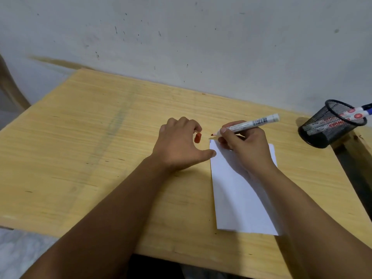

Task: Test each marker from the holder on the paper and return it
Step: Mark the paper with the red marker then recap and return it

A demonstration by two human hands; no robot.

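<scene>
An uncapped red marker is gripped in the right hand, its tip poised just above the paper at its far corner. The red cap is pinched by the left hand. Only a faint mark is seen; further markers wait in the holder, right of the hand.

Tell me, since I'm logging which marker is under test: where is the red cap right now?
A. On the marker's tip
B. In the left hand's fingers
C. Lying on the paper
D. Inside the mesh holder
B: the red cap is pinched in the left hand, apart from the uncapped marker that the right hand holds.
</scene>
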